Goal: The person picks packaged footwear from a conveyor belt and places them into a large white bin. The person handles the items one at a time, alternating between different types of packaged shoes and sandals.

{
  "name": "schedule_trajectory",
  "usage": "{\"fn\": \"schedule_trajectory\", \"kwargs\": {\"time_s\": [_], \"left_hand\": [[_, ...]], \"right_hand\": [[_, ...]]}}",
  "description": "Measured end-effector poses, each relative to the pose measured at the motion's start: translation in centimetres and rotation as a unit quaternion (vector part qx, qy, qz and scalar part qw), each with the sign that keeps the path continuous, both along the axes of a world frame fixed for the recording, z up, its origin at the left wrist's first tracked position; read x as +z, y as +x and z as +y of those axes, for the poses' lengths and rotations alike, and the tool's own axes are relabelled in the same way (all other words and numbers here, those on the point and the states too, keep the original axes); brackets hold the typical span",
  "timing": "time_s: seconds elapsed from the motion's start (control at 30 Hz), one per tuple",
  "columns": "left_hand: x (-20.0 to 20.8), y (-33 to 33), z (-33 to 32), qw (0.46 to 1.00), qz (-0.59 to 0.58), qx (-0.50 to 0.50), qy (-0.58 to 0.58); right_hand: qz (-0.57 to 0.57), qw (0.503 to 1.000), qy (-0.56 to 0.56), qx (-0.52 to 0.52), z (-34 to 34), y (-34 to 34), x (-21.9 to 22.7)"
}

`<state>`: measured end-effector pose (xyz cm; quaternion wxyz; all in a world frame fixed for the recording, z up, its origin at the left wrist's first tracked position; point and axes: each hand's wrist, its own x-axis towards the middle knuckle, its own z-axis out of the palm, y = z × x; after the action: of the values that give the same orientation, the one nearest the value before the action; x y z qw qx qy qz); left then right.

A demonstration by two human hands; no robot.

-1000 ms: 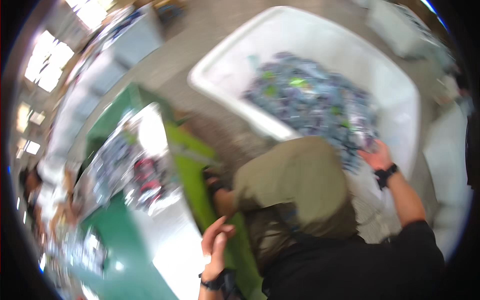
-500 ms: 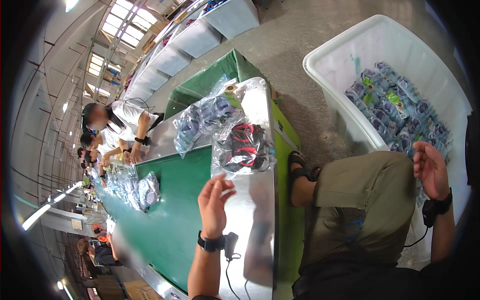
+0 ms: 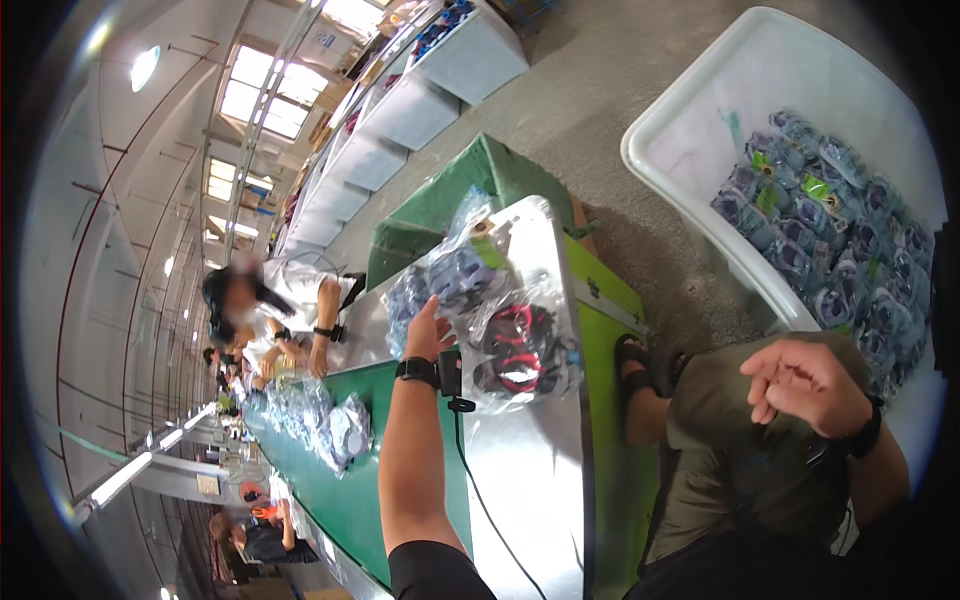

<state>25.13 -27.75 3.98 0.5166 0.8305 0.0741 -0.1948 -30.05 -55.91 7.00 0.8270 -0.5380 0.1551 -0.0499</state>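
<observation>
Left hand (image 3: 428, 328): centre of frame, fingers spread on the clear bagged bundle of dark-blue items (image 3: 445, 285); whether they have closed on it I cannot tell.
Right hand (image 3: 800, 385): lower right, above the knee, loosely curled, holding nothing.
Neighbour: bag of red-and-black items (image 3: 520, 350), touching the bundle.
Table: steel top (image 3: 525, 480), centre.
Bin: white tub (image 3: 740, 110), upper right.
Advice: pinch the film itself, away from the neighbouring bag.

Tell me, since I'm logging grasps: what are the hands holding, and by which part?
Left hand grips a clear bagged bundle at its near edge; right hand holds nothing.
</observation>
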Motion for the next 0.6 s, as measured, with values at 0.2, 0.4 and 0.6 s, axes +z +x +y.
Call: {"fn": "schedule_trajectory", "kwargs": {"time_s": [0.2,0.4,0.6], "left_hand": [[-1.1,3.2,-2.9,0.996,-0.028,-0.074,0.052],[-0.9,4.4,-3.7,0.983,0.065,-0.107,-0.133],[3.6,-1.5,-4.5,0.964,-0.014,-0.053,-0.259]], "right_hand": [[-0.022,0.997,-0.065,0.023,-0.1,-0.1,-0.9],[-0.053,0.992,-0.108,0.031,-0.5,-0.6,-0.8],[-0.066,0.990,-0.117,0.033,-0.3,-0.6,-0.6]]}}
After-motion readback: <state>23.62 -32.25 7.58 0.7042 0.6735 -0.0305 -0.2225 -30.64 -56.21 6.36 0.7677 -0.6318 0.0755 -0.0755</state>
